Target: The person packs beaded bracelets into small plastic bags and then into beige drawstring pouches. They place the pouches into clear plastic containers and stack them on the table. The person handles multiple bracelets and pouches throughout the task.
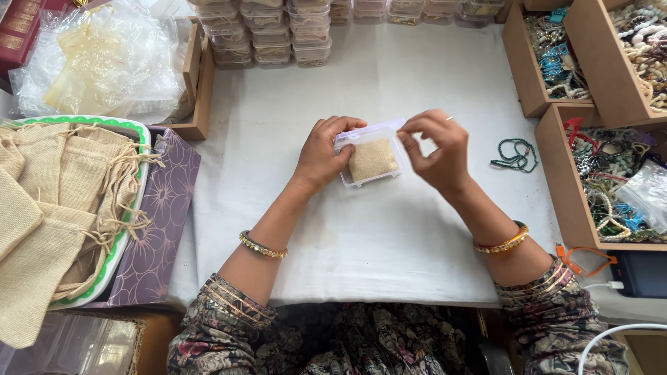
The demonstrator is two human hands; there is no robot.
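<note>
Nearest the camera are the person's patterned dark sleeves and forearms, a gold bangle on the left wrist (262, 246) and a red and gold bangle on the right wrist (501, 244). Both forearms reach forward over the white cloth-covered surface (368, 236).

At the middle of that surface the left hand (323, 154) grips the left side of a small clear plastic box with a hinged lid (369, 154), its fingers curled closed around the box's edge. The right hand (436, 147) is at the box's right side, its fingers pinched shut on the raised edge of the lid, which stands partly open. Inside the box lies a small tan burlap pouch (372, 160), flat against the bottom.

To the left, near the surface's edge, a white tray with a green scalloped rim (132, 128) holds a heap of burlap drawstring bags (55, 201); it rests on a purple patterned flat box (156, 229). To the right, a dark green beaded bracelet (515, 154) lies alone on the cloth, well apart from the right hand. Beyond it, open wooden trays (556, 167) hold mixed beaded jewellery.

Farther back on the left is a pile of clear and cream sheer bags (104, 59). Along the far edge stand stacks of clear plastic boxes (271, 35).
</note>
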